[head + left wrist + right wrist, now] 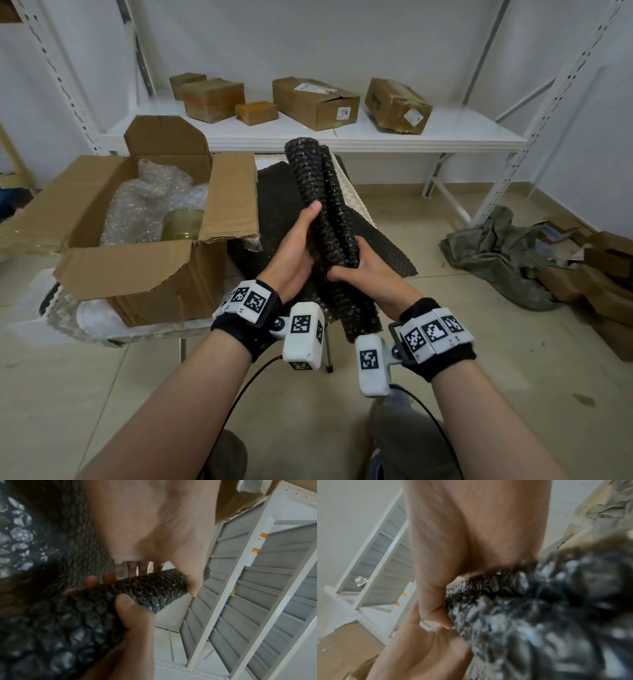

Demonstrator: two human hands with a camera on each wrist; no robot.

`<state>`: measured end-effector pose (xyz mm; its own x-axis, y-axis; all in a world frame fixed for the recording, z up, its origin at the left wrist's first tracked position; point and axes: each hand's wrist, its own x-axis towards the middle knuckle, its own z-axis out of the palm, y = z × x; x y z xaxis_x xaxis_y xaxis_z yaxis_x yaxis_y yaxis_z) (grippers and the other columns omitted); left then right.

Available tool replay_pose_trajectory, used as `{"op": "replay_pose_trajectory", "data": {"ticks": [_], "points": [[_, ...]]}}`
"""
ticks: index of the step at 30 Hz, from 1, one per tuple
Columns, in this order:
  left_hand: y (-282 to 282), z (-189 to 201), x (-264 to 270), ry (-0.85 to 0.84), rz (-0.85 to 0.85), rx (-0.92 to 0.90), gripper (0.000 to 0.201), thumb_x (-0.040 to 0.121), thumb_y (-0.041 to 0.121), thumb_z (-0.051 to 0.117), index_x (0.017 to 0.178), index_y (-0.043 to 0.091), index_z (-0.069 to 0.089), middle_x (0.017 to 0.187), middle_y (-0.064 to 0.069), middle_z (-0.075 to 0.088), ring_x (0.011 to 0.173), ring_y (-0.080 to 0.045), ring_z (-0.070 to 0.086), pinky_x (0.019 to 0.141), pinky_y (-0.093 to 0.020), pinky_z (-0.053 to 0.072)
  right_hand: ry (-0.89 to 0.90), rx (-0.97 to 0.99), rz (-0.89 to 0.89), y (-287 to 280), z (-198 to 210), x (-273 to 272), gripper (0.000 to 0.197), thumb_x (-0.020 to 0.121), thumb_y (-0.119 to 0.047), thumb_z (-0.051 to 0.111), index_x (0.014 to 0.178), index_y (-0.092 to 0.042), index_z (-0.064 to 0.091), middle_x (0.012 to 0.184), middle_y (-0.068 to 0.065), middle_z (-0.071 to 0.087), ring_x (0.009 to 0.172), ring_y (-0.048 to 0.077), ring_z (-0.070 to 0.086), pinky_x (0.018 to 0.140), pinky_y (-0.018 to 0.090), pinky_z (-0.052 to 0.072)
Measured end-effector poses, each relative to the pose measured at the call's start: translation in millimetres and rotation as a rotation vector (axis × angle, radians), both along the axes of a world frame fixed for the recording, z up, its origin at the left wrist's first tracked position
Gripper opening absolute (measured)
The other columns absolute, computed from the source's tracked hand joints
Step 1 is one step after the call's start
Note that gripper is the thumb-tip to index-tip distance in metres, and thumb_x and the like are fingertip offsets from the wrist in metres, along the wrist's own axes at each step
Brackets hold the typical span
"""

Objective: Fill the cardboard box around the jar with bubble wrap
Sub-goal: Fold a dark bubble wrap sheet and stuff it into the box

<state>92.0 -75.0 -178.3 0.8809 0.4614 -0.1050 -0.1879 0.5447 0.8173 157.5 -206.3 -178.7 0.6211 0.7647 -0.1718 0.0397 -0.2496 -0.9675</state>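
Both hands hold a rolled sheet of black bubble wrap point(325, 219) upright above the table. My left hand point(301, 246) grips the roll from the left, thumb up along it. My right hand point(359, 263) grips it lower, fingers curled round the fold. The left wrist view shows the roll point(145, 589) between my thumb and fingers point(193, 582). Blurred black wrap point(539, 615) fills the right wrist view below my palm. The open cardboard box point(144, 274) stands to the left. Inside it sit a jar point(183, 224) and clear bubble wrap point(144, 202).
More black bubble wrap point(274, 205) lies flat on the table behind the roll. A white shelf point(308, 137) at the back carries several cardboard boxes point(315, 102). A grey cloth point(496, 253) and flattened cardboard point(603, 281) lie on the floor to the right.
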Motion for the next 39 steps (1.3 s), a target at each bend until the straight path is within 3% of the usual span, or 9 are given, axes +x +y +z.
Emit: {"op": "replay_pose_trajectory", "data": {"ticks": [4,10,15,19,22,26,29,35,39], "points": [[0,-6,-1,0.041,-0.024,0.096,0.043,0.095,0.029,0.062,0.133,0.009,0.055,0.123,-0.009,0.069,0.113,-0.020,0.066,0.091,-0.030,0.053,0.112,0.023,0.024,-1,1,1,0.052,0.078,-0.016,0.068,0.128,-0.016,0.053,0.112,0.015,0.068,0.102,0.027,0.068,0.094,0.044,0.056],[0,-11,-3,0.042,-0.015,0.114,0.040,0.090,0.015,0.068,0.127,0.002,0.058,0.115,-0.013,0.070,0.104,-0.022,0.069,0.087,-0.030,0.056,0.138,-0.001,0.046,-3,-1,3,0.039,0.087,-0.001,0.055,0.126,-0.007,0.056,0.100,0.015,0.064,0.093,0.028,0.064,0.096,0.053,0.052],[-1,-11,-4,0.070,0.013,0.196,0.026,0.086,0.006,0.071,0.111,0.004,0.064,0.093,-0.005,0.073,0.084,-0.017,0.071,0.072,-0.025,0.057,0.122,0.031,0.070,0,-3,1,0.040,0.093,-0.019,0.067,0.131,-0.014,0.056,0.121,0.010,0.070,0.110,0.021,0.069,0.096,0.033,0.055],[-2,-10,-5,0.069,0.015,0.248,0.032,0.084,0.007,0.073,0.115,0.004,0.064,0.101,-0.008,0.073,0.092,-0.020,0.070,0.079,-0.028,0.057,0.087,0.093,0.054,-1,-7,4,0.033,0.095,-0.016,0.067,0.127,-0.011,0.061,0.117,0.011,0.072,0.101,0.016,0.072,0.080,0.021,0.058],[-3,-9,-5,0.061,-0.001,0.239,0.034,0.088,0.015,0.071,0.120,0.005,0.063,0.110,-0.009,0.073,0.099,-0.019,0.070,0.084,-0.028,0.056,0.109,0.165,-0.001,-2,-9,7,0.030,0.096,-0.011,0.064,0.124,-0.001,0.062,0.107,0.012,0.073,0.090,0.014,0.072,0.073,0.020,0.057],[-5,-10,-5,0.119,-0.055,0.309,0.030,0.090,0.022,0.069,0.119,0.012,0.064,0.106,0.000,0.072,0.094,-0.010,0.068,0.074,-0.020,0.054,0.170,0.279,-0.109,-3,-9,14,0.027,0.096,-0.007,0.061,0.122,0.003,0.062,0.102,0.011,0.073,0.088,0.017,0.073,0.073,0.024,0.057],[-7,-15,-4,0.158,-0.070,0.389,0.044,0.085,0.019,0.074,0.126,0.016,0.058,0.118,-0.006,0.069,0.104,-0.015,0.067,0.088,-0.030,0.054,0.195,0.306,-0.208,-3,-10,16,0.026,0.096,-0.008,0.063,0.120,0.002,0.063,0.103,0.012,0.074,0.091,0.020,0.072,0.074,0.026,0.059],[-13,-11,0,0.109,0.083,0.642,0.035,0.091,0.014,0.067,0.118,0.014,0.046,0.121,-0.008,0.054,0.093,-0.017,0.063,0.089,-0.036,0.053,0.309,0.337,-0.230,0,-3,15,0.049,0.093,-0.050,0.061,0.126,-0.013,0.065,0.118,0.008,0.074,0.111,0.022,0.070,0.093,0.035,0.057],[-23,-3,-2,0.105,0.022,0.803,0.033,0.097,0.013,0.058,0.129,0.019,0.050,0.123,0.004,0.055,0.113,-0.016,0.060,0.100,-0.031,0.049,0.423,0.407,-0.311,-6,1,20,0.060,0.100,-0.060,0.038,0.134,-0.014,0.059,0.122,0.009,0.072,0.113,0.022,0.069,0.103,0.045,0.051]]}}
